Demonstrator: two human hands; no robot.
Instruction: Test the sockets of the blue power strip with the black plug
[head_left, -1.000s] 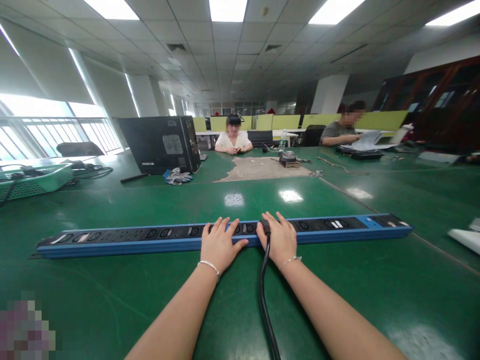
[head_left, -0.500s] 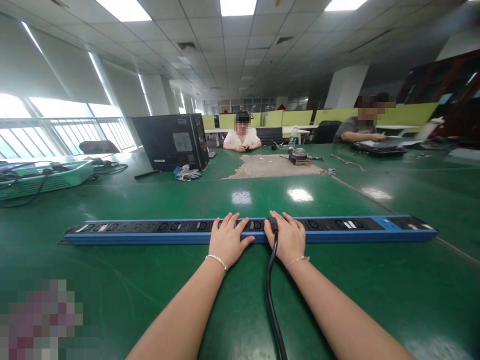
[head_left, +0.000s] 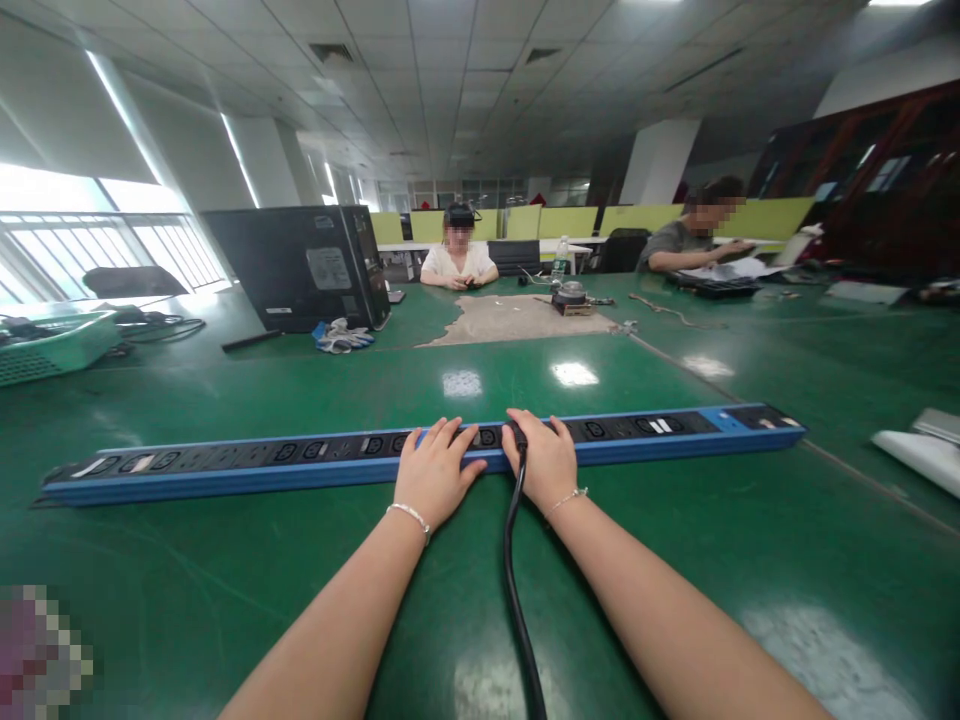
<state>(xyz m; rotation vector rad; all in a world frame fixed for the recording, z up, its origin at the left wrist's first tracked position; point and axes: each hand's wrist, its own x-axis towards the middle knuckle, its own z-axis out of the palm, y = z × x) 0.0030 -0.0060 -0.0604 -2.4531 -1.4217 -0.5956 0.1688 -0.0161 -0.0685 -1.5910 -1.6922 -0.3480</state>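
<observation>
A long blue and black power strip (head_left: 259,456) with a row of sockets lies across the green table in front of me, its right end slightly farther away than its left. My left hand (head_left: 439,468) is laid over its middle, fingers spread across the top to the far edge and thumb against the near side, gripping it. Just to the right, my right hand (head_left: 546,462) is closed round a black power plug (head_left: 516,437) at one of the sockets. How deep the plug sits is hidden by the fingers. Its thick black cable (head_left: 511,580) runs down toward me.
A black computer case (head_left: 300,268) stands at the back left, with work gloves (head_left: 343,336) by it. Left of that is a green basket (head_left: 60,345) of cables. Two people sit across the table, one near a bottle (head_left: 560,262). A white object (head_left: 919,455) lies at right.
The view has turned a little to the right, and the strip now appears slanted, its right end higher. Both hands keep their places on the strip and plug.
</observation>
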